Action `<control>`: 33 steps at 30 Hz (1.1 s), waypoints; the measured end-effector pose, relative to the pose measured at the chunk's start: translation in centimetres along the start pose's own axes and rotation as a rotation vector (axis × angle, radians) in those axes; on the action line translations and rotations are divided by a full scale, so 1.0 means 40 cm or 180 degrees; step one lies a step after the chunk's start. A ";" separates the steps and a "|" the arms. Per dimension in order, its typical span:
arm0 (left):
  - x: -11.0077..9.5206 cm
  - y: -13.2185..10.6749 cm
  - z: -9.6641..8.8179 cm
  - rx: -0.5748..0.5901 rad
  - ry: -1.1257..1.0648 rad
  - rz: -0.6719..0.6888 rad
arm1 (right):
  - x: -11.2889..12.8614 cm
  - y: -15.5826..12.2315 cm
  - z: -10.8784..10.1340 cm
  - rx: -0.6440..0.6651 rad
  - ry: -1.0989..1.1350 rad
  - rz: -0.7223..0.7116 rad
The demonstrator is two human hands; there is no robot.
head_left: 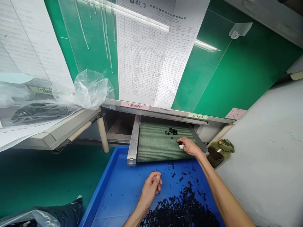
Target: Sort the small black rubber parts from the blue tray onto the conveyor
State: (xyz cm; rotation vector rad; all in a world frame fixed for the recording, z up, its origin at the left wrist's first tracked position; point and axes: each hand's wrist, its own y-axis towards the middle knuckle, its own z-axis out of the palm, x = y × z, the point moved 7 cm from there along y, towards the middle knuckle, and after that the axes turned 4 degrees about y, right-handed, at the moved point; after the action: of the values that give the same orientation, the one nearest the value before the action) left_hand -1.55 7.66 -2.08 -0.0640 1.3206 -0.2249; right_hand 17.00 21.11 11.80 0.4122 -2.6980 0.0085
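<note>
A mesh conveyor belt (156,145), green with metal side rails, sticks out over a large blue tray (115,183). Just above the belt's right side is my right hand (189,146), its fingers closed around a small black part (180,143). Something white, perhaps a finger cot, shows at the fingertips. A little cluster of black parts (173,131) lies on the belt beyond that hand. My left hand (152,184) hovers over the tray with curled fingers; anything inside them is hidden. Below it spreads a heap of small black parts (182,208), with several scattered toward the belt.
Above the belt rises a green panel (248,69) bearing a printed form (151,53) under a clear sheet. Left stands a bench (56,130) with papers and a clear plastic bag (91,90). An olive bottle (222,148) is by the right wall. A filled bag (63,212) lies at lower left.
</note>
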 end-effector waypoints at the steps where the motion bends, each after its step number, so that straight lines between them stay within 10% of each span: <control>1: 0.001 0.000 -0.001 -0.0009 0.0001 -0.0006 | -0.002 0.000 -0.008 0.0016 0.0006 0.0012; 8: -0.025 -0.011 0.011 0.0142 -0.0172 0.0076 | 0.029 -0.064 -0.036 -0.0139 0.0394 0.0155; 17: -0.002 -0.014 0.047 0.0560 -0.0380 0.0149 | 0.207 -0.277 0.269 -0.0538 0.1886 0.0344; 25: -0.022 -0.036 0.049 0.1011 0.0610 0.0141 | 0.177 -0.274 0.216 0.0902 0.0970 -0.0230; 33: -0.040 -0.042 0.044 0.0842 0.0166 0.0154 | 0.236 -0.270 0.235 0.0477 0.1869 -0.0570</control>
State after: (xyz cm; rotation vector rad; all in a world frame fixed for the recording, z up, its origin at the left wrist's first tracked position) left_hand -0.41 6.20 0.17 0.1983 1.3323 -0.3600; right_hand 8.14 7.49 6.33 0.5897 -2.0829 0.2430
